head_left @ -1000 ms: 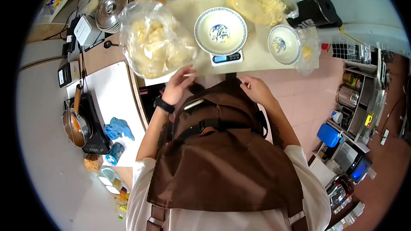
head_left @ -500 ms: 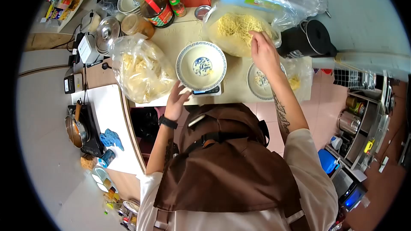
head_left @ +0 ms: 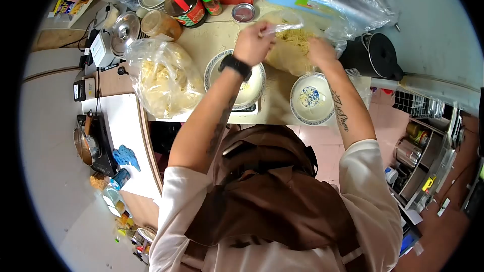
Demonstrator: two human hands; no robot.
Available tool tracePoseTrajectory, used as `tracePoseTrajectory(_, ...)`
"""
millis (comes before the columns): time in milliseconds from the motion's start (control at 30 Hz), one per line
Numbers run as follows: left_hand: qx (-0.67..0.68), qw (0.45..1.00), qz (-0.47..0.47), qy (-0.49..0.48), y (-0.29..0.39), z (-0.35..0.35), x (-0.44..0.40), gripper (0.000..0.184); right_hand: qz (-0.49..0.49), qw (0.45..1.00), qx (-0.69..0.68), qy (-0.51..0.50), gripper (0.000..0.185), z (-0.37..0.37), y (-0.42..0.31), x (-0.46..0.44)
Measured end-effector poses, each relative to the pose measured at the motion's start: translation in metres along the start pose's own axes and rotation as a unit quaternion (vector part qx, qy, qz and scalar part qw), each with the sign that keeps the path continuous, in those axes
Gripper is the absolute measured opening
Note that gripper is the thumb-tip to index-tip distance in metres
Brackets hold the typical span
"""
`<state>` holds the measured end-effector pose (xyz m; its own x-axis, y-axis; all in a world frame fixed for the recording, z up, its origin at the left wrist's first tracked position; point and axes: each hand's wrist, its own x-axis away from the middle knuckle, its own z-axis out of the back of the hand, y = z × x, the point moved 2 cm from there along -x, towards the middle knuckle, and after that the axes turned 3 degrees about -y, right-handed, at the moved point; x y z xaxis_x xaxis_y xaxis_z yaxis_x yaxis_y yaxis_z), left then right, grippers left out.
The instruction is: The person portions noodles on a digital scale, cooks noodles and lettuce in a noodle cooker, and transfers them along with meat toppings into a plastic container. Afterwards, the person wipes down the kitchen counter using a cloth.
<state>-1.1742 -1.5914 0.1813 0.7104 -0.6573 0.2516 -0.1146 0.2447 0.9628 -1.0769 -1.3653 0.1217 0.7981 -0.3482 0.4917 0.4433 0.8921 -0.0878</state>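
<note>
A clear plastic bag of thin yellow noodles (head_left: 288, 59) lies at the back of the table between both hands. My left hand (head_left: 254, 44) is closed on the bag's rim at its left side and pulls a twist of film up. At the right side of the same bag, my right hand (head_left: 322, 53) has its fingers curled on the edge, slightly blurred. Under my left forearm a blue-patterned bowl (head_left: 258, 83) stands on a kitchen scale (head_left: 250, 109), its middle partly covered. Another patterned bowl (head_left: 310, 111), with some noodle bits inside, sits below my right hand.
A second bag of noodles (head_left: 164, 83) stands at the left. Behind it are a jar (head_left: 160, 25), a sauce bottle with a red cap (head_left: 185, 7) and a small tin (head_left: 243, 13). A black pot (head_left: 370, 55) and a blue bin (head_left: 307, 2) border the right and back.
My left hand has moved from beside the bowl on the scale up to the noodle bag and taken its rim. My right hand has shifted slightly right along the bag. The bag's opening has narrowed.
</note>
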Motion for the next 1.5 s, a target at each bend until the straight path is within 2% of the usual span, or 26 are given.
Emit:
tracePoseTrajectory(33, -0.042, 0.999, -0.030, 0.000, 0.009, 0.000, -0.016, 0.022, -0.017, 1.000, -0.017, 0.012, 0.044, 0.008, 0.003, 0.006)
tracePoseTrajectory(67, -0.049, 0.997, -0.051, -0.010, 0.010, 0.002, -0.033, 0.022, -0.025, 0.997, -0.053, 0.041, 0.045, 0.017, 0.006, 0.011)
tracePoseTrajectory(133, 0.095, 0.988, -0.115, 0.031, 0.020, 0.006, -0.060, 0.016, -0.042, 0.986, -0.126, 0.100, 0.046, 0.042, 0.011, 0.023)
tracePoseTrajectory(167, 0.117, 0.987, -0.104, 0.019, 0.029, 0.008, -0.064, 0.016, -0.049, 0.990, -0.108, 0.080, 0.051, 0.067, -0.002, 0.035)
tracePoseTrajectory(233, 0.158, 0.984, -0.085, -0.004, 0.048, 0.016, -0.071, 0.018, -0.031, 0.992, -0.089, 0.084, 0.060, 0.066, -0.002, 0.026)
tracePoseTrajectory(267, 0.107, 0.990, -0.089, -0.024, 0.043, 0.024, -0.072, 0.021, -0.023, 0.993, -0.080, 0.088, 0.065, 0.064, -0.002, 0.018)
tracePoseTrajectory(300, 0.091, 0.992, -0.080, -0.028, 0.032, 0.033, -0.071, 0.024, -0.036, 0.996, -0.074, 0.034, 0.059, 0.057, -0.006, 0.006)
tracePoseTrajectory(333, 0.074, 0.994, -0.068, -0.031, 0.023, 0.038, -0.067, 0.027, -0.026, 0.996, -0.071, 0.042, 0.058, 0.045, -0.015, 0.000)
tracePoseTrajectory(400, 0.100, 0.994, -0.029, 0.016, 0.009, 0.039, -0.053, 0.038, -0.003, 0.996, -0.066, 0.059, 0.056, 0.025, -0.035, -0.011)
tracePoseTrajectory(467, -0.008, 0.983, -0.115, 0.142, 0.007, 0.035, -0.026, 0.051, -0.005, 0.999, -0.042, 0.032, 0.058, 0.016, -0.050, -0.019)
tracePoseTrajectory(500, -0.085, 0.960, -0.175, 0.203, 0.020, 0.033, -0.004, 0.062, -0.004, 0.999, -0.029, 0.018, 0.059, 0.012, -0.056, -0.023)
tracePoseTrajectory(533, -0.203, 0.912, -0.235, 0.267, 0.024, 0.031, 0.015, 0.058, 0.001, 0.998, -0.050, 0.030, 0.054, 0.008, -0.052, -0.031)
tracePoseTrajectory(600, -0.221, 0.912, -0.280, 0.202, 0.017, 0.018, 0.040, 0.044, 0.010, 0.995, -0.088, 0.050, 0.045, 0.000, -0.032, -0.043)
tracePoseTrajectory(633, -0.225, 0.915, -0.300, 0.147, 0.021, 0.012, 0.047, 0.036, 0.053, 0.991, -0.085, 0.087, 0.043, 0.028, -0.037, -0.018)
tracePoseTrajectory(667, -0.228, 0.916, -0.318, 0.091, 0.025, 0.006, 0.052, 0.028, 0.063, 0.985, -0.112, 0.115, 0.045, 0.037, -0.032, -0.009)
tracePoseTrajectory(700, -0.238, 0.905, -0.342, 0.086, 0.029, 0.002, 0.054, 0.021, 0.070, 0.977, -0.140, 0.145, 0.046, 0.046, -0.023, -0.002)
tracePoseTrajectory(733, -0.231, 0.908, -0.340, 0.080, 0.031, -0.002, 0.053, 0.023, 0.078, 0.967, -0.167, 0.176, 0.048, 0.059, -0.017, 0.005)
tracePoseTrajectory(867, -0.196, 0.931, -0.303, 0.047, 0.030, -0.016, 0.047, 0.023, 0.034, 0.949, -0.291, 0.117, 0.043, 0.119, -0.014, 0.054)
tracePoseTrajectory(933, -0.186, 0.943, -0.273, 0.028, 0.028, -0.017, 0.046, 0.022, 0.115, 0.896, -0.379, 0.198, 0.046, 0.119, 0.002, 0.056)
tracePoseTrajectory(1067, -0.146, 0.953, -0.255, 0.079, 0.025, -0.011, 0.043, 0.021, 0.084, 0.786, -0.592, 0.160, 0.043, 0.146, 0.004, 0.083)
tracePoseTrajectory(1167, -0.099, 0.958, -0.249, 0.105, 0.022, -0.008, 0.038, 0.019, 0.084, 0.767, -0.601, 0.209, 0.044, 0.166, 0.007, 0.096)
tracePoseTrajectory(1233, -0.011, 0.969, -0.225, 0.102, 0.020, -0.003, 0.036, 0.018, 0.077, 0.744, -0.621, 0.233, 0.043, 0.178, 0.009, 0.104)
tracePoseTrajectory(1300, 0.083, 0.975, -0.180, 0.103, 0.022, 0.008, 0.049, 0.017, 0.107, 0.727, -0.644, 0.213, 0.042, 0.189, -0.002, 0.120)
tracePoseTrajectory(1333, 0.159, 0.960, -0.196, 0.122, 0.019, 0.015, 0.055, 0.015, 0.125, 0.717, -0.654, 0.204, 0.042, 0.199, -0.010, 0.130)
tracePoseTrajectory(1400, 0.193, 0.955, -0.174, 0.142, 0.015, 0.037, 0.082, 0.015, 0.112, 0.719, -0.648, 0.228, 0.043, 0.211, -0.033, 0.147)
tracePoseTrajectory(1500, 0.194, 0.960, -0.114, 0.169, 0.000, 0.069, 0.136, 0.017, 0.171, 0.700, -0.671, 0.173, 0.045, 0.208, -0.057, 0.155)
